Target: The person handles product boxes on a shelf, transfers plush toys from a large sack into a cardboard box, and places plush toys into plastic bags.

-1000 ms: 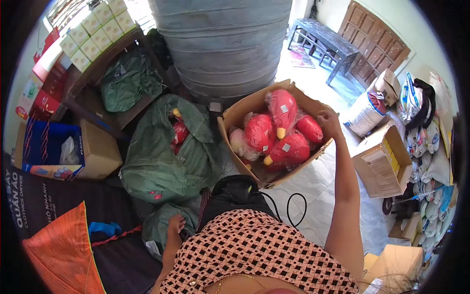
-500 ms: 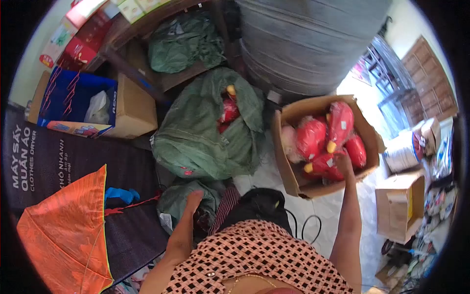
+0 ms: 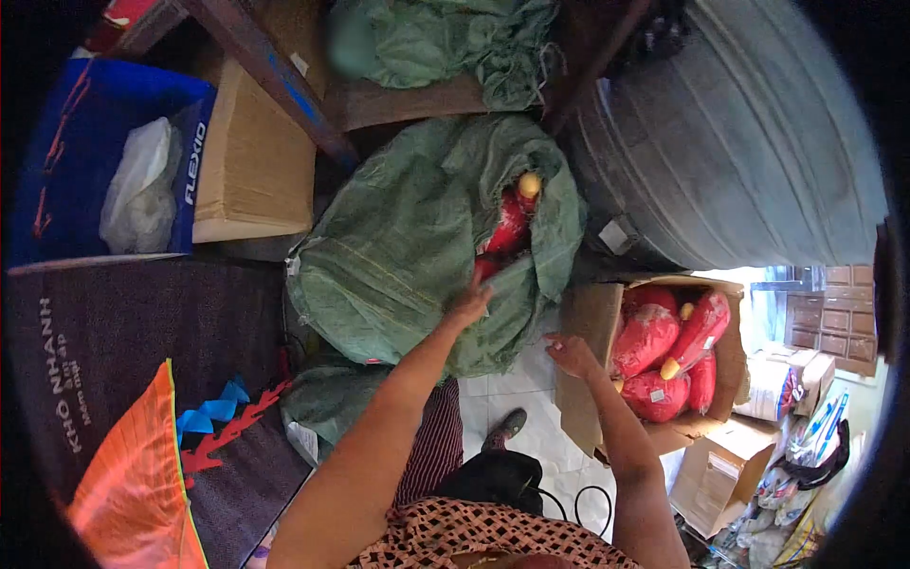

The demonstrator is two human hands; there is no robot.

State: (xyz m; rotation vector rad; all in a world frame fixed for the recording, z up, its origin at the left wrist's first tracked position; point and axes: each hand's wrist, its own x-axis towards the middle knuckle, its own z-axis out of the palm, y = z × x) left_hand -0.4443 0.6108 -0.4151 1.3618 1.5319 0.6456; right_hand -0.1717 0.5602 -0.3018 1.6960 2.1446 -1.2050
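A large green woven sack [image 3: 379, 242] slumps in the middle, with red plastic-wrapped items [image 3: 512, 223] with yellowish tips showing through its opening. My left hand [image 3: 467, 305] is at the lower edge of that opening, fingers stretched toward the red items. Beside the left wall of an open cardboard box [image 3: 590, 327] is my right hand [image 3: 572, 357], its fingers apart and pointing toward the sack, nothing visible in them. Several similar red wrapped items [image 3: 649, 343] lie in the box. What they are cannot be made out.
A blue-lined carton [image 3: 254, 156] holds a clear plastic bag [image 3: 142, 194] at left. An orange kite [image 3: 137, 465] leans below it. A big grey wrapped cylinder [image 3: 730, 142] stands behind the box. Another small carton [image 3: 716, 479] sits at right. A dark cable [image 3: 592, 489] curls on the floor.
My right hand has left the red items in the box and moved left past its wall. My left hand has reached forward to the sack's opening. The view has shifted toward the sack.
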